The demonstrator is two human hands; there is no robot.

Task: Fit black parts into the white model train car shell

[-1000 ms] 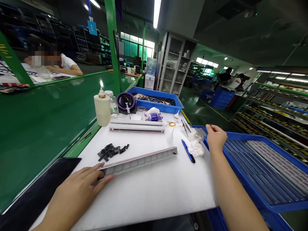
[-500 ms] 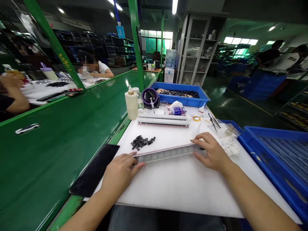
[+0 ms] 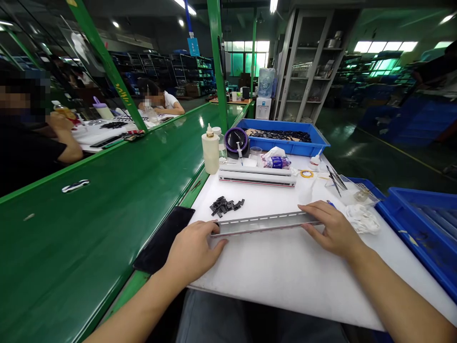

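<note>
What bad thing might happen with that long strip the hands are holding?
The long strip is pinned only at its ends by the left hand and right hand, so pressing might bend its middle. The small black pieces lie just behind it; a nudge might scatter them.

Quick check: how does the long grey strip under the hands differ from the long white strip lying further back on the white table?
The long grey metal strip is held at both ends, by the left hand and the right hand; the long white strip lies untouched. The grey strip shows a row of small slots along its top; the white strip shows a thin red line along its side. The grey strip sits nearer the person, the white one by the cream bottle. Both are long, narrow and flat on the table.
</note>
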